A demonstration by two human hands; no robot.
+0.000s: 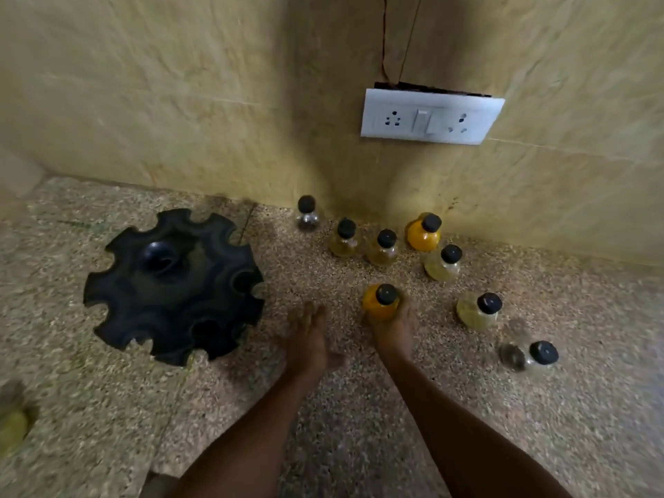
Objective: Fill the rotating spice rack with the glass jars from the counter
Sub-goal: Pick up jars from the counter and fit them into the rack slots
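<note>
While the black rotating spice rack [174,285] sits to the left on the speckled bench [359,425] with every scalloped slot that shows unfilled, the glass jars stand in a loose arc to the right, near the corner of the tiled wall [179,84], all upright and black-capped. The right hand [390,327] has its grip curled round the nearest orange jar [381,301], fingers wrapped behind the belly below the cap, which looks like the natural hold for lifting it straight up without tipping. The left hand [307,336] lies just beside it, fingers straight and relaxed, holding nothing (probably free to steady or turn the rack). Behind stand a clear jar [307,215], two pale amber jars [344,239] and [383,249], a second orange jar [424,233] and a yellowish jar [443,264]; further right stand another yellowish jar [478,310] and a near-empty jar [528,355]. The jars stand apart from each other, so each can be taken without knocking a neighbour. A white socket plate [429,116] is fixed to the wall above them. By my reading the task is at its start: the held jar must travel left across the bench and drop into a slot at the rack's rim.
</note>
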